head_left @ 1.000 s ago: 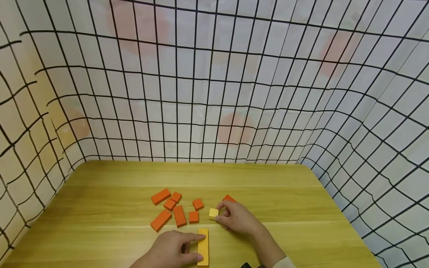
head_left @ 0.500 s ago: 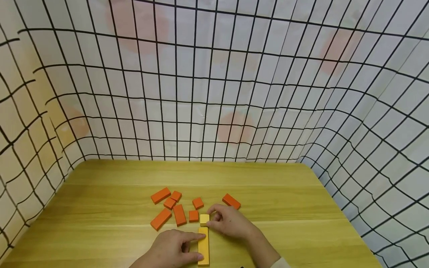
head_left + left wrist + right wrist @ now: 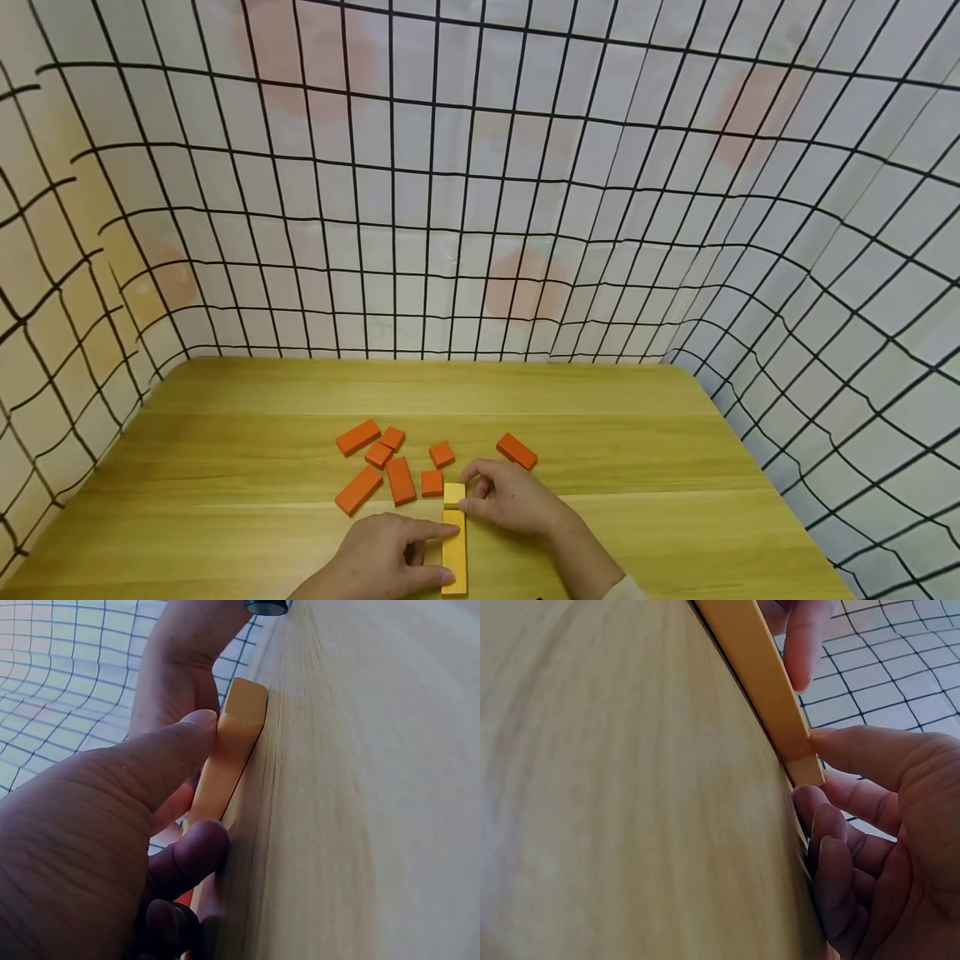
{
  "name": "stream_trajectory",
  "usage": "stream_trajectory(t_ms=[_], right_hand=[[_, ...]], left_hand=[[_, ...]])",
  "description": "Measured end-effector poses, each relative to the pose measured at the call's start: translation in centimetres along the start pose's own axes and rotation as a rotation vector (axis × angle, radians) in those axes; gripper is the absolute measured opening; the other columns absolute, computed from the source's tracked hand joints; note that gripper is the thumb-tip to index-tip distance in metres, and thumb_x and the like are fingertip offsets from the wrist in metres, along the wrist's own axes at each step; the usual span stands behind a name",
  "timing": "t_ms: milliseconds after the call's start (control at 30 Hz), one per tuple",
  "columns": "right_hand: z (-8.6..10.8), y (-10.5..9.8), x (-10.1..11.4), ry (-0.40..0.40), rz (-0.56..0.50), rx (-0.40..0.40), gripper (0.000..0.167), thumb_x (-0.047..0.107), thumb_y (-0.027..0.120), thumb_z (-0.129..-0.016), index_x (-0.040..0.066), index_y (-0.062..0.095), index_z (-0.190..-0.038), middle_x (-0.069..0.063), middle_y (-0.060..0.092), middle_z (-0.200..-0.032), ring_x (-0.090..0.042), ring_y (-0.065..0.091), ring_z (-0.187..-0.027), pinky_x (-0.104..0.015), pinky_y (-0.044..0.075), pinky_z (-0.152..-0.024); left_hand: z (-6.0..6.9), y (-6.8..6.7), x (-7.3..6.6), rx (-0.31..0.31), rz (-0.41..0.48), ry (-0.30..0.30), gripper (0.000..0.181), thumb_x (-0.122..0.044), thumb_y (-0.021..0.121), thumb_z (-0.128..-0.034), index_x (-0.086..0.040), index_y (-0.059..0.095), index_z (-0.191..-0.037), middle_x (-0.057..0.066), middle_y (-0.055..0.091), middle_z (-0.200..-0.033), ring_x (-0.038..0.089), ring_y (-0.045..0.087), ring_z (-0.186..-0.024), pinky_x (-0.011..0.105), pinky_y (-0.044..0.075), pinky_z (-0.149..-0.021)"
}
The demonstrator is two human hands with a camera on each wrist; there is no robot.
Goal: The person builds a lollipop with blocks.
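A long yellow block (image 3: 453, 552) lies lengthwise near the front of the table. My left hand (image 3: 381, 554) rests its index finger and thumb on this block, one towards each end. In the left wrist view, the thumb touches the long block (image 3: 225, 765) near its close end, with other fingers folded below. At the far end sits a small yellow block (image 3: 454, 494), in line with the long one and seemingly touching it. My right hand (image 3: 517, 498) pinches this small block between thumb and index finger; the right wrist view shows its end (image 3: 806, 769) by the fingertips.
Several orange blocks lie scattered left and beyond, among them a square orange block (image 3: 432, 482) close beside the small yellow one. Another orange block (image 3: 517, 451) lies behind my right hand. A black-lined grid backdrop (image 3: 450, 208) encloses the wooden table (image 3: 637, 433) at back and sides.
My right hand has moved left with the small yellow block, bringing it to the far end of the long block. The left hand stays in place.
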State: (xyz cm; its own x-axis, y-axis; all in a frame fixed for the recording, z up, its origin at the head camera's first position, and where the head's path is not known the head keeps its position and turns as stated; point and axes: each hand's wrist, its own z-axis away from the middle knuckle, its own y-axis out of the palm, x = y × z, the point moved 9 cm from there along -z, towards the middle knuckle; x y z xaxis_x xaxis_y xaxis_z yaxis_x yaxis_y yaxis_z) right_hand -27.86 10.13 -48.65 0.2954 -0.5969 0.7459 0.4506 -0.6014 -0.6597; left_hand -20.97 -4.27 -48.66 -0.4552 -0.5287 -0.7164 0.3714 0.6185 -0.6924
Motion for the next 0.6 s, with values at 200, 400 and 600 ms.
stream_trajectory(t_ms=[200,400,600], right_hand=[[0.06,-0.01,-0.18,0.010,0.009,-0.008,0.019,0.036,0.075,-0.093,0.024,0.069,-0.107,0.010,0.064,-0.082,-0.004,0.057,-0.071,-0.024,0.047,-0.067],[-0.02,0.13,-0.63,0.029,0.020,-0.014,0.009,0.038,0.071,-0.096,0.031,0.070,-0.101,0.013,0.065,-0.083,-0.004,0.059,-0.075,-0.025,0.048,-0.070],[0.07,0.13,-0.42,0.026,0.017,-0.006,0.007,0.036,0.072,-0.095,0.031,0.071,-0.100,0.012,0.065,-0.082,-0.004,0.058,-0.075,-0.025,0.047,-0.070]], left_hand=[[0.01,0.10,-0.02,0.000,0.011,0.008,0.048,-0.057,0.073,-0.0875,-0.033,0.072,-0.129,-0.026,0.052,-0.060,-0.009,0.045,-0.051,0.017,0.037,-0.050],[0.06,0.16,-0.17,0.000,0.034,0.028,0.047,-0.056,0.074,-0.0881,-0.033,0.072,-0.129,-0.026,0.053,-0.061,-0.009,0.046,-0.052,0.017,0.037,-0.050],[0.02,0.16,-0.01,0.017,0.061,0.010,0.046,-0.054,0.075,-0.0878,-0.033,0.072,-0.129,-0.025,0.054,-0.062,-0.008,0.048,-0.052,0.017,0.038,-0.050]])
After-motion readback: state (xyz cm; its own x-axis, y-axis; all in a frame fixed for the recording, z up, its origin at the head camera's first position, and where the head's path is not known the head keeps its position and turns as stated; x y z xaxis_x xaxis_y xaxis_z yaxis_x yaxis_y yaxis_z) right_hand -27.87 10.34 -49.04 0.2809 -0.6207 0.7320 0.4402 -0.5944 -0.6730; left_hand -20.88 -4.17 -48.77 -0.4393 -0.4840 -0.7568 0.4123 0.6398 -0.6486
